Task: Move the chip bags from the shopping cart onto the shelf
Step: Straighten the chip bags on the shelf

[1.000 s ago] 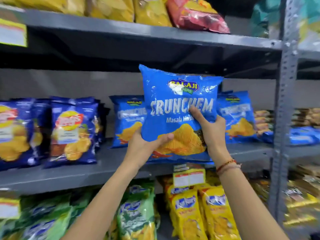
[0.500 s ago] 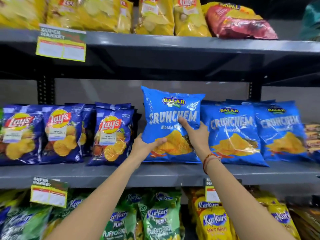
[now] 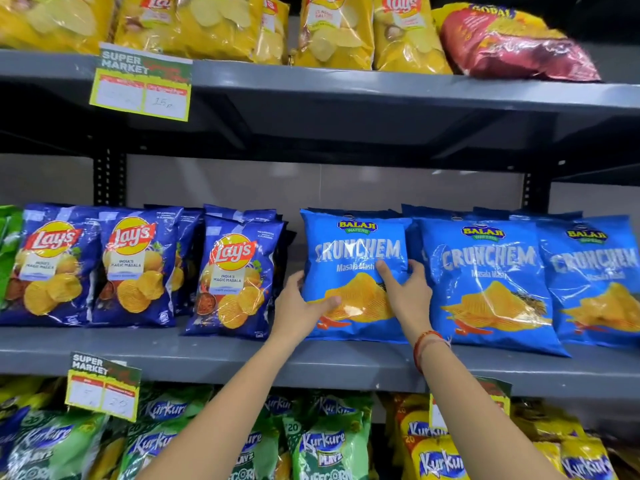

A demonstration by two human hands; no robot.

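Observation:
A light blue Crunchem chip bag (image 3: 353, 251) stands upright on the grey middle shelf (image 3: 214, 358), in front of another bag of the same kind. My left hand (image 3: 301, 306) grips its lower left edge, thumb across the front. My right hand (image 3: 407, 292) holds its right side, with the index finger pressed on the bag's face. Two more Crunchem bags (image 3: 485, 278) stand to its right. The shopping cart is out of view.
Dark blue Lay's bags (image 3: 235, 278) fill the shelf's left part, with a narrow gap before the Crunchem row. Yellow Lay's bags (image 3: 332, 29) and a red bag (image 3: 512, 46) lie on the top shelf. Kurkure bags (image 3: 325, 445) and price tags (image 3: 104, 386) sit below.
Both hands have carried the Crunchem bag down and back onto the middle shelf, where it now stands beside the other Crunchem bags. The camera view has shifted left and closer.

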